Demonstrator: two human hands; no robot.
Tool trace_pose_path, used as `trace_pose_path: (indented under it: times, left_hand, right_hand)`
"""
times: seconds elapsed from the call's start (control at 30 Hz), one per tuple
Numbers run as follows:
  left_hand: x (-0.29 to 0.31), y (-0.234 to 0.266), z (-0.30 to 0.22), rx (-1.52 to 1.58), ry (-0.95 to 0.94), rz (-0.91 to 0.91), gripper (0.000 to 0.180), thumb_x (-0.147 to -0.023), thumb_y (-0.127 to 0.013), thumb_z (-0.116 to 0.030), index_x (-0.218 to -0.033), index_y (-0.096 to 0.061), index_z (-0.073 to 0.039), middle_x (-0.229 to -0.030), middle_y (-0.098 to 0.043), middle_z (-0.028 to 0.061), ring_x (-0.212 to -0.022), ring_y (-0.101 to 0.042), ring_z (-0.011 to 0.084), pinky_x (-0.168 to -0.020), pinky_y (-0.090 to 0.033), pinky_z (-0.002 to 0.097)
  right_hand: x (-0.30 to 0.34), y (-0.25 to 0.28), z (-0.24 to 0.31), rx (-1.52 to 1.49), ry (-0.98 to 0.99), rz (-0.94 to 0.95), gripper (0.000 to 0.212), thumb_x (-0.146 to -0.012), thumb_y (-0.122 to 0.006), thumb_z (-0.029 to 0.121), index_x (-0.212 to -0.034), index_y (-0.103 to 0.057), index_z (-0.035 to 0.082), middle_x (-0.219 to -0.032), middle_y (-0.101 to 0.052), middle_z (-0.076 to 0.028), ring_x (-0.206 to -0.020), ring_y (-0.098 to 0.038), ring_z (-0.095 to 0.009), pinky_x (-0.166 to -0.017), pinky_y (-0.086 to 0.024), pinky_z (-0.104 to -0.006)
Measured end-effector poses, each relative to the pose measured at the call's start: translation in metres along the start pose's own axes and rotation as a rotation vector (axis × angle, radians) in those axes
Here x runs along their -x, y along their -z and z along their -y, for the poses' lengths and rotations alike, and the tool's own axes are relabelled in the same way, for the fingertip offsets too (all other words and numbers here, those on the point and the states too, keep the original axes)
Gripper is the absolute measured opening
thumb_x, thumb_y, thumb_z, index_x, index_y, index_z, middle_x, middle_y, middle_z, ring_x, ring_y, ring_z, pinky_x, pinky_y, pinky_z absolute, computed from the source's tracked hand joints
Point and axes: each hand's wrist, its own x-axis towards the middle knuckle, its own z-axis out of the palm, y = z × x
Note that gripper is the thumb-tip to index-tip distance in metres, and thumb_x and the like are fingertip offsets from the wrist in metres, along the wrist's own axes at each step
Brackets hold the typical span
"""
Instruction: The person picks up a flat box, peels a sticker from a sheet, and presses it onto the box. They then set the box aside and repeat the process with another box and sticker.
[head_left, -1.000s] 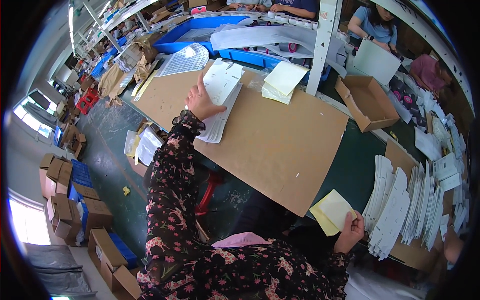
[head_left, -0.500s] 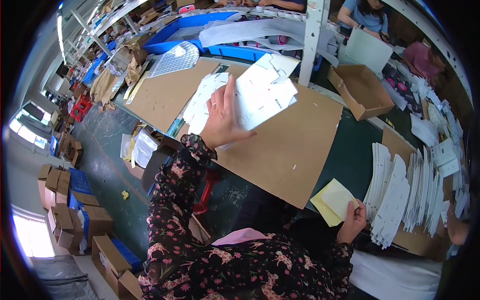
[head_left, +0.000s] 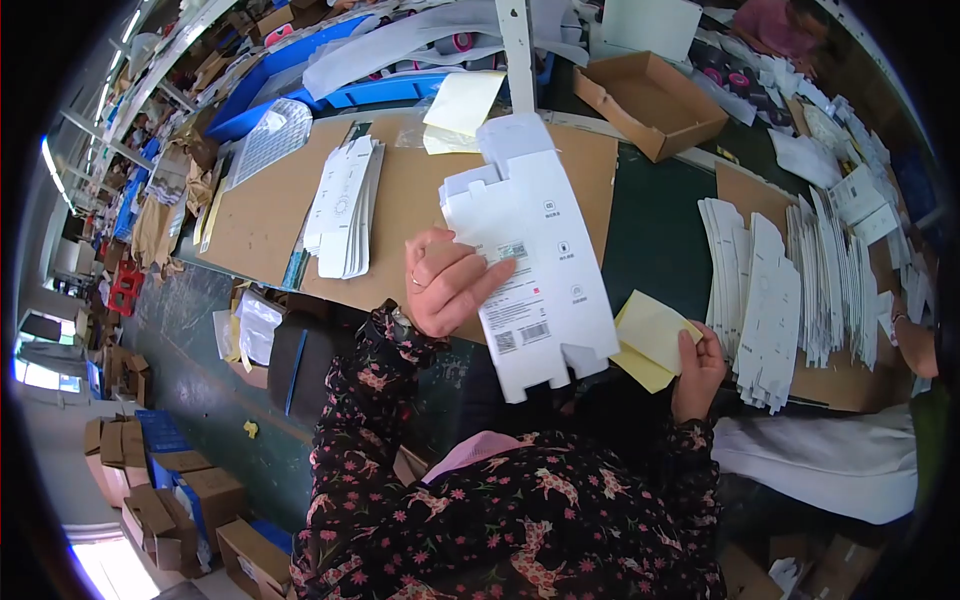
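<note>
The left hand [head_left: 450, 285] is being held up in front of the chest, its floral-sleeved forearm rising from the lower edge and bent at the wrist, and it is closed in a pinch on the flat white carton blank [head_left: 535, 265]: the thumb is lying across the printed face while the curled fingers are pressing from behind the left edge. The blank is being kept tilted, its tabbed top pointing away from the body and its notched bottom hanging over the near edge of the bench [head_left: 660, 235]. The right hand [head_left: 697, 372] is being held lower and to the right, fingers pointing up and closed on the near corner of a few yellow sheets [head_left: 652, 338], which are lying just beside the blank's lower right edge. Further out, a fanned stack of white blanks [head_left: 345, 205] is resting on the brown cardboard sheet [head_left: 270, 215] to the left, and a pile of yellow sheets [head_left: 462, 108] is lying beyond it. Rows of upright white blanks [head_left: 775, 290] are being stored to the right, and an open cardboard box [head_left: 650, 100] is standing behind them.
</note>
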Motion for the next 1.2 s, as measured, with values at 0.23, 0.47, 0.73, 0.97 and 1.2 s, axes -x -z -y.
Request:
trace_pose_path:
  times: [0.23, 0.47, 0.73, 0.97, 1.2]
  left_hand:
    - [0.002, 0.000, -0.004, 0.080, -0.003, 0.007, 0.039, -0.068, -0.081, -0.010, -0.107, -0.078, -0.004, -0.105, -0.063, 0.0047, -0.100, -0.062, 0.0222, -0.084, -0.054, 0.0435]
    - [0.002, -0.006, -0.009, 0.081, 0.023, -0.016, 0.037, -0.068, -0.081, -0.007, -0.105, -0.077, -0.004, -0.103, -0.063, 0.0062, -0.100, -0.063, 0.0240, -0.084, -0.054, 0.0432]
    - [0.007, -0.004, -0.012, 0.064, 0.032, -0.005, 0.037, -0.068, -0.081, -0.009, -0.104, -0.077, -0.004, -0.103, -0.063, 0.0059, -0.099, -0.063, 0.0245, -0.085, -0.053, 0.0437]
    - [0.010, -0.007, -0.010, 0.058, 0.104, -0.011, 0.037, -0.068, -0.080, -0.011, -0.105, -0.077, -0.006, -0.102, -0.063, 0.0052, -0.098, -0.064, 0.0249, -0.084, -0.052, 0.0436]
    - [0.012, -0.008, -0.011, 0.050, 0.125, 0.005, 0.037, -0.069, -0.080, -0.012, -0.106, -0.077, -0.007, -0.103, -0.063, 0.0045, -0.098, -0.064, 0.0241, -0.085, -0.051, 0.0432]
  right_hand:
    - [-0.001, 0.001, 0.002, -0.003, -0.008, -0.005, 0.021, -0.103, -0.066, 0.005, -0.123, -0.065, -0.002, -0.112, -0.074, -0.008, -0.099, -0.068, -0.010, -0.091, -0.053, -0.0250]
    - [0.001, -0.002, 0.007, -0.034, -0.020, -0.013, 0.023, -0.103, -0.067, 0.005, -0.124, -0.065, -0.002, -0.111, -0.074, -0.008, -0.098, -0.068, -0.010, -0.090, -0.053, -0.0245]
    - [0.002, 0.000, 0.005, -0.036, -0.017, -0.004, 0.023, -0.103, -0.067, 0.006, -0.124, -0.065, -0.003, -0.111, -0.075, -0.008, -0.097, -0.069, -0.010, -0.089, -0.053, -0.0245]
    - [-0.001, 0.000, 0.003, -0.030, -0.015, 0.001, 0.023, -0.104, -0.066, 0.007, -0.125, -0.065, -0.003, -0.111, -0.075, -0.009, -0.096, -0.069, -0.010, -0.089, -0.053, -0.0247]
    - [-0.001, 0.000, 0.005, -0.050, -0.021, -0.003, 0.021, -0.104, -0.066, 0.005, -0.123, -0.065, -0.004, -0.112, -0.074, -0.009, -0.100, -0.069, -0.012, -0.091, -0.053, -0.0257]
